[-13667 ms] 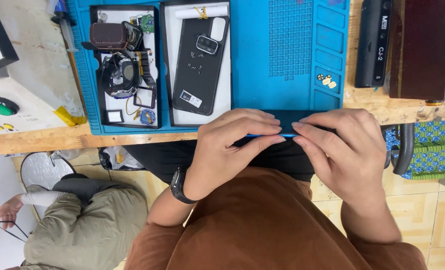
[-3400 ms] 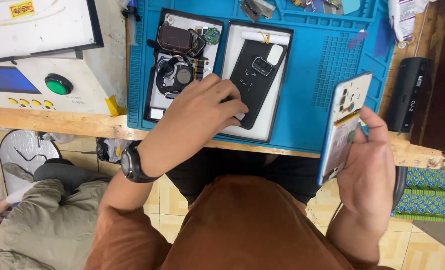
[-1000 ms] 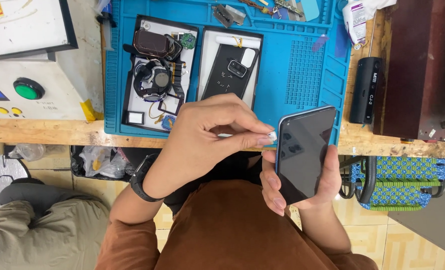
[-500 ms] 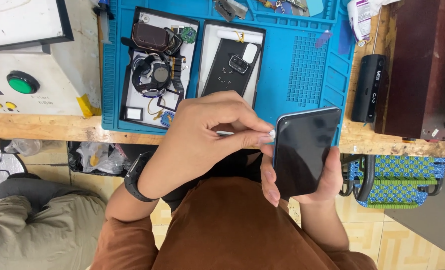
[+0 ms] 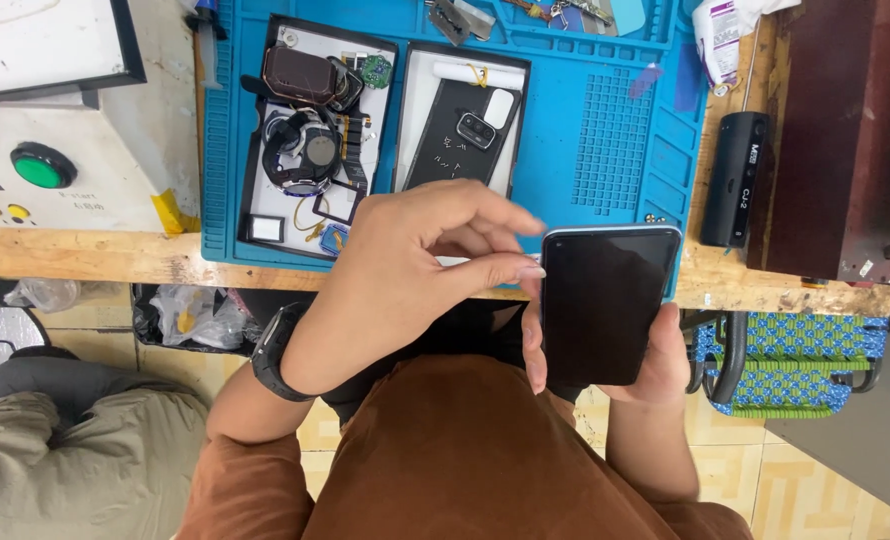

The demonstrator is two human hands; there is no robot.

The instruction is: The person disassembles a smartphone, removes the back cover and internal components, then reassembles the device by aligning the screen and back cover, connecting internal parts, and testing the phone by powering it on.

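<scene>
The dark-screened phone [image 5: 605, 305] had been turned screen-up and was gripped by the right hand [image 5: 655, 355] just below the blue mat [image 5: 605, 150]; the left hand's [image 5: 405, 270] fingertips were pinched at its upper-left corner, likely for peeling.

We note a dark, blank phone screen [image 5: 605, 305] in the right hand [image 5: 655, 355], the left hand's [image 5: 405, 265] fingertip at its upper left corner. A white packet [image 5: 727, 30] with a purple label lies well beyond the right hand.
</scene>
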